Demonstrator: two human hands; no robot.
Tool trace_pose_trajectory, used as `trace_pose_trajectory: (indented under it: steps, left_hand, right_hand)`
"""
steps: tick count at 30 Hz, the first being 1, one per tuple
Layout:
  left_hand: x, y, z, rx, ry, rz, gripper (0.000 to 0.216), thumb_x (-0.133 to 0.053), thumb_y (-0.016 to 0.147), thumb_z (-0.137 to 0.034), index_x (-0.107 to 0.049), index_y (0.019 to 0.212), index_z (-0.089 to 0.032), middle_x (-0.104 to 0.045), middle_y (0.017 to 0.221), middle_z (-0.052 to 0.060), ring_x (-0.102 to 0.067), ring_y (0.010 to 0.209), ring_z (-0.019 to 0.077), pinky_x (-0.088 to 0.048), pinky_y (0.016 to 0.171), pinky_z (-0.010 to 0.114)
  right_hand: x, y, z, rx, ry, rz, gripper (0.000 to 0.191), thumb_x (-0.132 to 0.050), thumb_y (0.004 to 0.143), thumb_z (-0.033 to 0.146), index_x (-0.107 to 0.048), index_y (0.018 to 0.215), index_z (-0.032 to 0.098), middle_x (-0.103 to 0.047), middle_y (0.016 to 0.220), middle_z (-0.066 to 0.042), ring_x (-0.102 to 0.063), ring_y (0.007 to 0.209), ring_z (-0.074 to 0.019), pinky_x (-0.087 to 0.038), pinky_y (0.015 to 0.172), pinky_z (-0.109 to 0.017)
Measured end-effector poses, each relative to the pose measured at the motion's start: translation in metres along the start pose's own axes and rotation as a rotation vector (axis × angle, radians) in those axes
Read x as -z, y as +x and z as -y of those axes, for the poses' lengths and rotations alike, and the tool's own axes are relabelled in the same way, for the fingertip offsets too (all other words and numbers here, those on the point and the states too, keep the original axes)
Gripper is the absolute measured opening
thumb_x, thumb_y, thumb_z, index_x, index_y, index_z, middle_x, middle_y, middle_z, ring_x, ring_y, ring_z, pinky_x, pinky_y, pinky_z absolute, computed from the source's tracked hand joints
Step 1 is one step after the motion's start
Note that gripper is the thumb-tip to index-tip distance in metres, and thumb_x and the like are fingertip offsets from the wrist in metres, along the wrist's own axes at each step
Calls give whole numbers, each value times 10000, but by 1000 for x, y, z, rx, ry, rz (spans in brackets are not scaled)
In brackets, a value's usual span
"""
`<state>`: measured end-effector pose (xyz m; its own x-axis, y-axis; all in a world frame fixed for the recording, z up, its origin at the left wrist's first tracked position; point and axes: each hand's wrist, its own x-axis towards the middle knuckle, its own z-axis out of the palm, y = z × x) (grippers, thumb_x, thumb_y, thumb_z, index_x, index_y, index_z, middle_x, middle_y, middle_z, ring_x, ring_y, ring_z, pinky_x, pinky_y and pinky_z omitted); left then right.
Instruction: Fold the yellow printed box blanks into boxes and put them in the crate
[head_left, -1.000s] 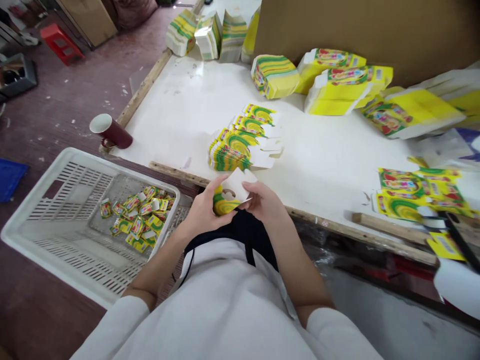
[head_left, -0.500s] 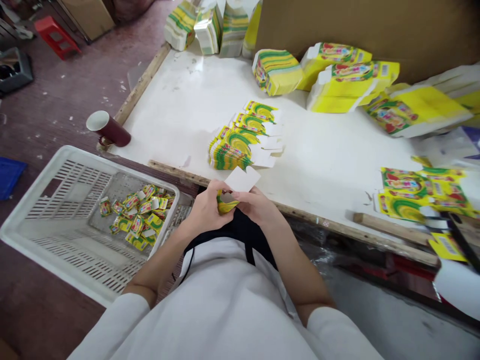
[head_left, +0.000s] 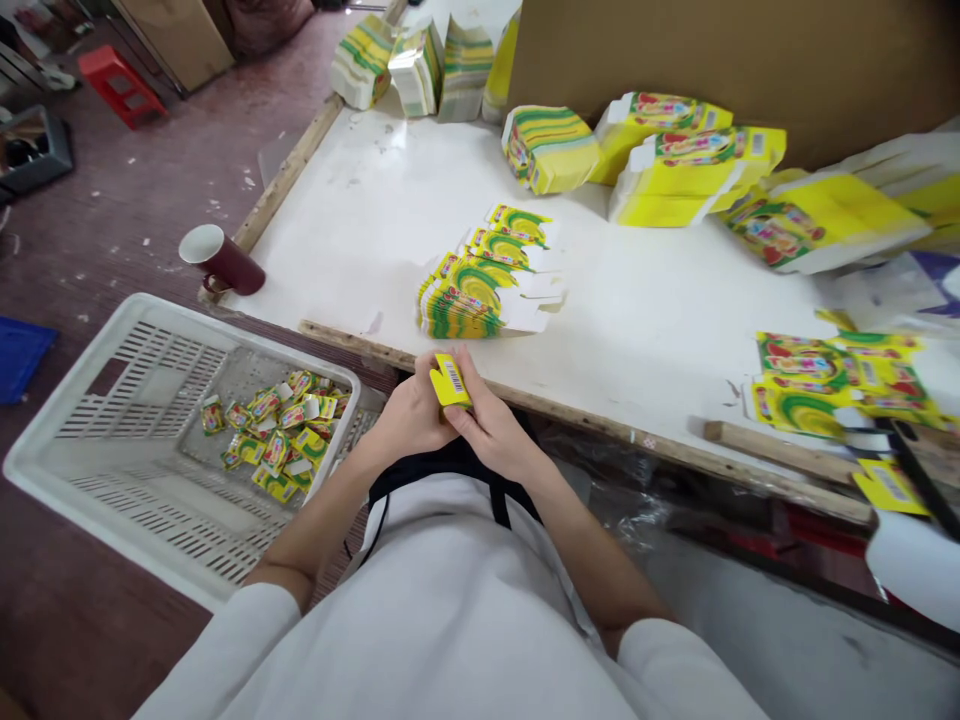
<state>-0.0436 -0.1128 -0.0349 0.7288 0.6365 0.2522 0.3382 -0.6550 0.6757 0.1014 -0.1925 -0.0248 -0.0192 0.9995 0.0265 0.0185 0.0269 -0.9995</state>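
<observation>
A small yellow cardboard box (head_left: pixel 451 381) with a barcode on its end flap is between my hands, just over the table's front edge. My left hand (head_left: pixel 414 408) wraps round its body, hiding most of it. The fingers and thumb of my right hand (head_left: pixel 486 418) press on the flap end. Right beyond them, a fanned row of flat yellow-green cartons (head_left: pixel 469 290) lies on the white table (head_left: pixel 637 310). To my left stands a white plastic crate (head_left: pixel 97 440) holding several small folded boxes (head_left: pixel 276 450).
A maroon mug (head_left: pixel 229 265) stands at the table's left corner. Stacks of flat cartons (head_left: pixel 551 150) line the back against a brown cardboard panel (head_left: pixel 675 60). More cartons (head_left: pixel 810 375) and a wooden strip (head_left: pixel 784 455) lie at the right. A red stool (head_left: pixel 124 85) is on the floor.
The box's white flaps, spread out before, are now folded in, and its yellow barcode flap shows on top. My right hand has shifted left, closer to my left hand.
</observation>
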Motion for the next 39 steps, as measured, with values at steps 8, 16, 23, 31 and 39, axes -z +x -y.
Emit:
trace_pose_trajectory:
  steps: [8, 16, 23, 31, 39]
  left_hand:
    - [7, 0, -8, 69, 69, -100, 767, -636, 655, -204, -266, 1326, -206, -609, 1154, 102, -683, 951, 245, -538, 776, 346]
    - [4, 0, -3, -13, 165, -119, 760, -657, 668, -207, -285, 1330, -210, -549, 1315, 149, -671, 1045, 260, -543, 821, 353]
    - [1, 6, 2, -25, 42, -26, 654, -627, 706, -186, -377, 1309, -202, -601, 1162, 105, -662, 966, 241, -541, 776, 331]
    - [-3, 5, -2, 223, 1, -327, 827, -826, 637, -354, -375, 1309, -183, -515, 1235, 138, -568, 1103, 266, -496, 932, 422]
    - [20, 2, -7, 484, -636, -465, 464, -787, 752, -358, -517, 1100, -214, -633, 832, -13, -628, 694, 126, -501, 643, 242]
  right_hand:
    - [-5, 18, -5, -206, 778, -86, 453, -682, 729, 366, -671, 1166, 246, -703, 1241, -49, -564, 1292, -306, -464, 1102, -473]
    - [-5, 21, -8, -257, 758, -120, 346, -675, 682, 312, -708, 1015, 224, -756, 1087, -52, -630, 1202, -320, -518, 1048, -473]
    - [-7, 7, -17, 115, 43, -130, 617, -550, 940, 369, -382, 1525, 265, -380, 1593, -45, -329, 1488, -257, -297, 1229, -456]
    - [5, 16, -26, 265, -307, -451, 474, -445, 978, 204, -528, 1437, 292, -547, 1473, -52, -542, 1342, -218, -437, 1144, -420]
    - [15, 16, -26, 409, -593, -327, 530, -555, 965, 316, -453, 1486, 319, -301, 1629, -62, -381, 1461, -268, -468, 1118, -418]
